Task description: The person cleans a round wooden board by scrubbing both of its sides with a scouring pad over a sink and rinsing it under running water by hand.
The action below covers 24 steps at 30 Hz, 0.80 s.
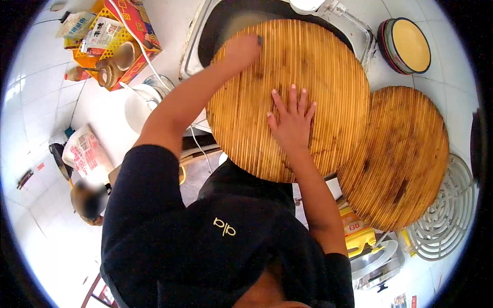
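A large round board (328, 77) of narrow brown bamboo-like slats lies across the sink (190, 49), with darker stains on its surface. My left hand (242, 53) is closed near its upper left edge, knuckles up. A small dark bit shows at the fingers, but I cannot make out what is gripped. Flat on the middle of the board rests my right hand (294, 123), fingers spread and nothing held. A second round slatted board (398, 159), more darkly stained, stands at the right, partly behind the first.
Stacked bowls (409, 45) sit at the upper right. A red and yellow box (146, 31) of packets and jars stands upper left, above a white bowl (137, 110). A grey ringed rack (454, 215) and a yellow jug (359, 238) are lower right. A white cord (138, 46) runs down the left.
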Each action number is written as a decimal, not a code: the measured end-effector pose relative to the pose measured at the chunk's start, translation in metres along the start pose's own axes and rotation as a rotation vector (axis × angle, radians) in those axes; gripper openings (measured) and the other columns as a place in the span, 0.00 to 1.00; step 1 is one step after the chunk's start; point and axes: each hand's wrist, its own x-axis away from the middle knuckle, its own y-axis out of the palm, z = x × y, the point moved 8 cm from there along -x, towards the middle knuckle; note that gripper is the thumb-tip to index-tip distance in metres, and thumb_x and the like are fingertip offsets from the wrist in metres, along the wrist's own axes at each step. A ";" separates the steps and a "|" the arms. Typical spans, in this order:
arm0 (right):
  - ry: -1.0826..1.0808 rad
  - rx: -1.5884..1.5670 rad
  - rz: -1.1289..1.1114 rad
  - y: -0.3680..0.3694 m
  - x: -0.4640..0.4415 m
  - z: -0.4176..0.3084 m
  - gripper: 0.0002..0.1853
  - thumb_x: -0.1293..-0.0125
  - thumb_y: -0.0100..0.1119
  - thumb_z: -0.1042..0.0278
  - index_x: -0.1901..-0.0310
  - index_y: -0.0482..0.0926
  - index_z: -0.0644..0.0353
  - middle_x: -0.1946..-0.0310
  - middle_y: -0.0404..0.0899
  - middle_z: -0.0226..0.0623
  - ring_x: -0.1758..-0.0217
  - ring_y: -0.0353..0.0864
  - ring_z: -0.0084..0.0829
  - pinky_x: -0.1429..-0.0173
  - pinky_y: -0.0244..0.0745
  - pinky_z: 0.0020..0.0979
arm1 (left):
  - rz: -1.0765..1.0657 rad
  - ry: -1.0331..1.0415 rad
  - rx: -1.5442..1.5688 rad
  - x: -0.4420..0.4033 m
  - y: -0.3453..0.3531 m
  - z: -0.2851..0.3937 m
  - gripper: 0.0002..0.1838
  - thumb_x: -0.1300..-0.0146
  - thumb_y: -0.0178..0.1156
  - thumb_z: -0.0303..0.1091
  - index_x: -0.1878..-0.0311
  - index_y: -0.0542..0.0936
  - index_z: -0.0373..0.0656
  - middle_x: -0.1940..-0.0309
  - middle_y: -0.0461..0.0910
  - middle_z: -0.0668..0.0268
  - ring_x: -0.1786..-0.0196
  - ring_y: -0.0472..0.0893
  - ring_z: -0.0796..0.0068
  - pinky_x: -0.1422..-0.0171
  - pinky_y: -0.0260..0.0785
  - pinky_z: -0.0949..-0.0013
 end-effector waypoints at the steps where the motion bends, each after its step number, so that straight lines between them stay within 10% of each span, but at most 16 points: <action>1: 0.002 -0.014 -0.005 -0.001 0.001 0.000 0.31 0.34 0.49 0.46 0.29 0.61 0.36 0.25 0.48 0.45 0.23 0.43 0.54 0.27 0.37 0.65 | -0.018 -0.045 -0.005 -0.020 0.006 -0.007 0.14 0.40 0.52 0.37 0.62 0.82 0.38 0.61 0.84 0.51 0.59 0.84 0.51 0.54 0.77 0.52; 17: 0.003 -0.045 0.013 -0.005 0.000 0.002 0.32 0.35 0.51 0.47 0.29 0.62 0.36 0.26 0.50 0.46 0.23 0.45 0.54 0.27 0.38 0.65 | -0.104 -0.092 -0.017 -0.064 0.011 -0.016 0.19 0.40 0.53 0.43 0.51 0.77 0.43 0.60 0.83 0.51 0.60 0.83 0.46 0.56 0.76 0.48; 24: 0.005 -0.029 0.002 -0.001 -0.003 0.003 0.31 0.34 0.48 0.45 0.29 0.62 0.37 0.25 0.49 0.46 0.23 0.44 0.54 0.27 0.37 0.65 | -0.075 0.016 -0.032 0.052 -0.016 -0.008 0.18 0.39 0.54 0.45 0.51 0.76 0.44 0.64 0.83 0.51 0.59 0.83 0.48 0.53 0.76 0.49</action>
